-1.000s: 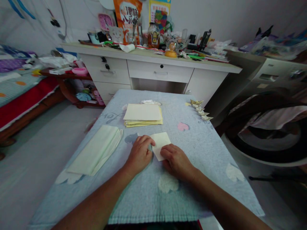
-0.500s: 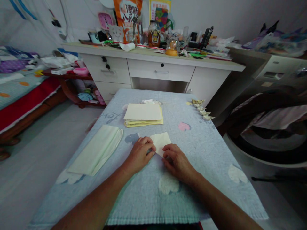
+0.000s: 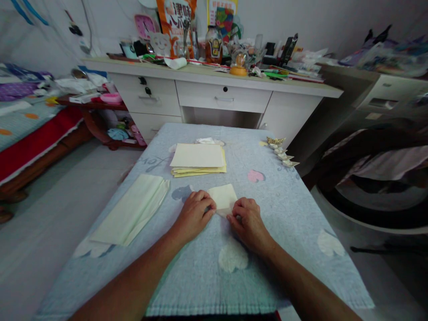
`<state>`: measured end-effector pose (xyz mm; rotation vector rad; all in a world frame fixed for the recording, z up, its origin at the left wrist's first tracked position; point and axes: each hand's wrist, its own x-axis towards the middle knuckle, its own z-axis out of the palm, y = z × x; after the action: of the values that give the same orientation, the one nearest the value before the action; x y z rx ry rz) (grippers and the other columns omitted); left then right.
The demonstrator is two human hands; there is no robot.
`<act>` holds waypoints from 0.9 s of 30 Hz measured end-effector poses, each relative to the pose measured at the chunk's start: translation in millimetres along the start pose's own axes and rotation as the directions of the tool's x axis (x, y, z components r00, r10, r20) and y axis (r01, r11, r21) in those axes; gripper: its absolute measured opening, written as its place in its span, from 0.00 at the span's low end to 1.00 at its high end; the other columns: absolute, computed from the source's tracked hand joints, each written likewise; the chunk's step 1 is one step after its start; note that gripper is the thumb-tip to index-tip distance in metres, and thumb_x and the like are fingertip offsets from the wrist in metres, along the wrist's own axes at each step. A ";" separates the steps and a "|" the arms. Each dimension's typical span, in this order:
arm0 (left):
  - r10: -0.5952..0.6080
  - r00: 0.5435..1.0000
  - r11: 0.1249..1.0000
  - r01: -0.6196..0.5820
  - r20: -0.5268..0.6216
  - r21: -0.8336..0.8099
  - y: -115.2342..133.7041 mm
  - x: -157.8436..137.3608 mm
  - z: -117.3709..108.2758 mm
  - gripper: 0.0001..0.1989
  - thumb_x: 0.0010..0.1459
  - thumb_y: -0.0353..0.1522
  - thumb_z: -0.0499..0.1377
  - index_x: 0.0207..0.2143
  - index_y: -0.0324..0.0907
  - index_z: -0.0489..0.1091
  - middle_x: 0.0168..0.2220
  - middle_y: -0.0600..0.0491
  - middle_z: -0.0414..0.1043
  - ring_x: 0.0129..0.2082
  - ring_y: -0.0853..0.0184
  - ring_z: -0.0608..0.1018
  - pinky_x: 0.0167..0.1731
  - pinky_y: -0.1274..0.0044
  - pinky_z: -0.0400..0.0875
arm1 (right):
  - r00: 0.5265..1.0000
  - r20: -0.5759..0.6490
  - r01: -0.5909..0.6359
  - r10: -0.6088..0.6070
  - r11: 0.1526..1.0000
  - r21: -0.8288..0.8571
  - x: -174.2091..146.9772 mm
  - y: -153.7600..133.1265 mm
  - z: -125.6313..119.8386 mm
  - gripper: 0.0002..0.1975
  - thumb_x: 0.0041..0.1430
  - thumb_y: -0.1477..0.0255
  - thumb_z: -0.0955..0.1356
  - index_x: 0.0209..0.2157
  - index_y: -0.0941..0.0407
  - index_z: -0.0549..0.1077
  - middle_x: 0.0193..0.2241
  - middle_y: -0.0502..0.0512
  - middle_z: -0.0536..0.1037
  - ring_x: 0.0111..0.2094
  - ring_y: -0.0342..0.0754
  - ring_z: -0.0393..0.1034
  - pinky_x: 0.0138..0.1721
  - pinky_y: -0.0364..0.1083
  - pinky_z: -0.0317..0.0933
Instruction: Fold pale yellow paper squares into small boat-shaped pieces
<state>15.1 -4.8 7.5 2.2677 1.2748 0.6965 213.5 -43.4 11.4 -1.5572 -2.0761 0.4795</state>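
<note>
A small cream sheet of paper (image 3: 222, 196) lies on the cloth-covered table between my hands, its near edge folded up in a narrow strip. My left hand (image 3: 198, 209) pinches the paper's near left corner with thumb and fingers. At the near right corner, my right hand (image 3: 246, 218) is closed on the paper, thumb below and fingers curled above. Beyond them lies a stack of cream and yellow paper (image 3: 197, 156). To the left is a folded pale green-white sheaf of paper (image 3: 132, 209). Several small folded paper boats (image 3: 282, 154) stand in a row at the far right.
A blue patterned cloth (image 3: 267, 267) covers the table. Behind it stands a white desk (image 3: 224, 91) crowded with a jar (image 3: 214, 44), an orange bag (image 3: 175, 26) and small items. A washing machine (image 3: 384, 102) is at the right, a bed (image 3: 30, 129) at the left.
My right hand has shifted slightly right and curled more at the paper's corner. The near edge of the paper now shows a folded strip. My left hand stays at its corner.
</note>
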 end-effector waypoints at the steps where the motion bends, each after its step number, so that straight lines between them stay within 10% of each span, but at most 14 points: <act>1: 0.004 1.000 1.000 -0.004 0.002 -0.003 0.0 0.0 -0.4 0.04 0.55 0.28 0.57 0.30 0.43 0.72 0.36 0.52 0.67 0.40 0.62 0.69 0.43 0.69 0.63 | 1.000 0.008 0.006 -0.006 1.000 0.004 -0.7 0.2 -0.4 0.06 0.55 0.73 0.68 0.25 0.56 0.72 0.34 0.55 0.69 0.40 0.51 0.59 0.43 0.52 0.52; 13: 0.156 0.984 0.987 -0.159 0.091 0.023 6.7 -4.1 -7.3 0.04 0.55 0.28 0.59 0.29 0.43 0.74 0.33 0.52 0.69 0.38 0.63 0.70 0.41 0.71 0.63 | 0.993 -0.023 0.112 -0.113 0.993 -0.028 -1.1 5.6 -7.3 0.13 0.43 0.86 0.64 0.30 0.55 0.69 0.38 0.54 0.70 0.45 0.53 0.57 0.45 0.51 0.50; 27: 0.048 0.987 0.996 -0.035 0.156 -0.082 2.0 -3.3 -6.8 0.06 0.51 0.27 0.62 0.34 0.41 0.73 0.37 0.52 0.68 0.40 0.65 0.71 0.43 0.74 0.65 | 0.956 0.182 0.223 -0.231 0.973 0.065 -0.3 12.6 -22.2 0.13 0.43 0.80 0.67 0.34 0.55 0.71 0.38 0.53 0.70 0.44 0.51 0.60 0.48 0.52 0.48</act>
<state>10.7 -7.7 13.3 2.2422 1.1097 0.5583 236.4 -40.5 22.5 -1.2689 -2.3356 0.6024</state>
